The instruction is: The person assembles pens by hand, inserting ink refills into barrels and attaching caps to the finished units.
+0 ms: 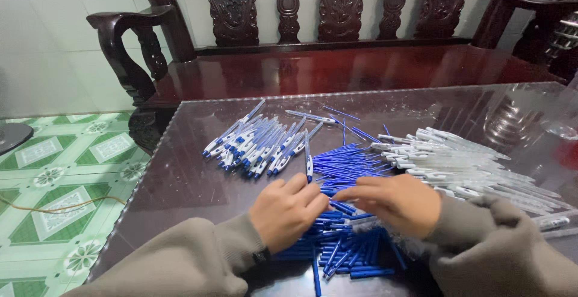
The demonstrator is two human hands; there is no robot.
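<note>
Pen piles [259, 143] around both hands [343, 203]

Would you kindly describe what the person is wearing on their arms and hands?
Both arms are covered by loose, soft grey-brown fabric sleeves ending in ribbed cuffs at the wrists. The left hand and right hand are bare, with no gloves. A dark band, perhaps a watch strap, shows at the left cuff.

glossy glass sheet covers the table [180, 176]; polished dark carved wood bench [289, 62] behind; shiny blue plastic refills [346, 164]; clear plastic pen barrels [475, 164]; soft matt cloth sleeves [192, 255]; glazed floor tiles [60, 164].
</note>
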